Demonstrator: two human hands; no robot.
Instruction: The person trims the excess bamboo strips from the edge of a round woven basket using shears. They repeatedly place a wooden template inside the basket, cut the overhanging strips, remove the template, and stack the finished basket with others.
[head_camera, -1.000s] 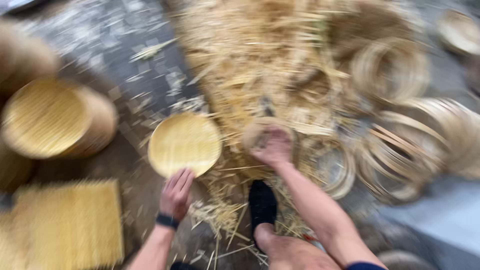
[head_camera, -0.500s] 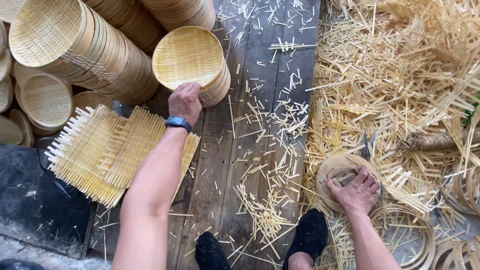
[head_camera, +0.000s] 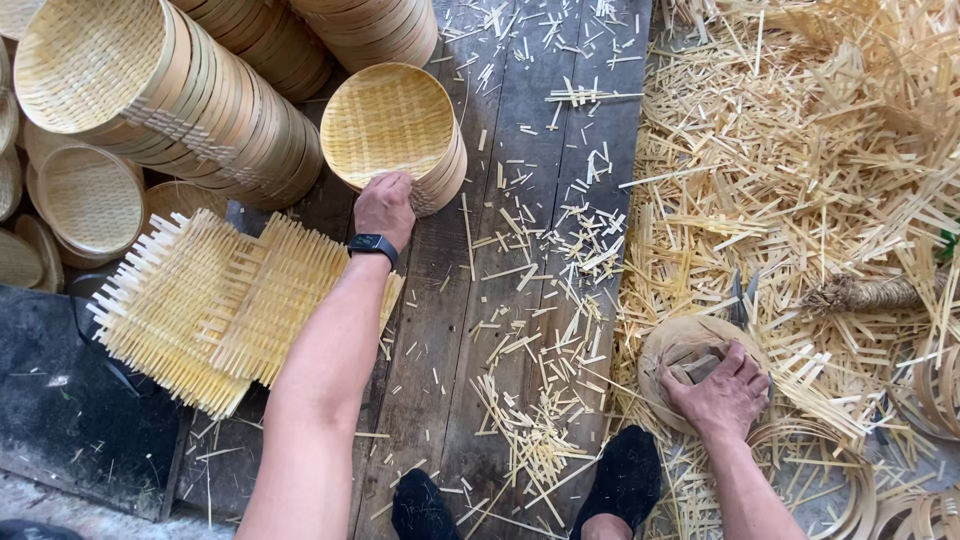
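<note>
Two hands work well apart here. The left hand (head_camera: 384, 208) reaches forward with its fingers curled down over the near rim of a round woven bamboo tray (head_camera: 392, 125), the top one of a short stack lying on the plank floor (head_camera: 520, 250); the fingertips are hidden behind the knuckles, so how tightly they grip cannot be told. A dark smartwatch (head_camera: 372, 245) sits on that wrist. The right hand (head_camera: 722, 394) is spread with fingers bent over a small wooden block (head_camera: 694, 366) resting on a round bamboo ring form (head_camera: 690, 335), pressing down on it rather than closed around it.

Beside the left forearm lie flat woven bamboo mats (head_camera: 225, 300) with loose slat ends sticking out, overlapping one another. Behind the tray, long leaning stacks of finished trays (head_camera: 190, 100) crowd the upper left, touching or nearly touching it. Right of the planks spreads a deep heap of bamboo strips (head_camera: 800, 170), with a coil of rope (head_camera: 865, 293) and bent bamboo hoops (head_camera: 815, 470) close to the right hand. Two black shoes (head_camera: 625, 480) stand at the lower edge.

The middle planks, littered only with short offcuts (head_camera: 530, 420), give the most open room between the hands.
</note>
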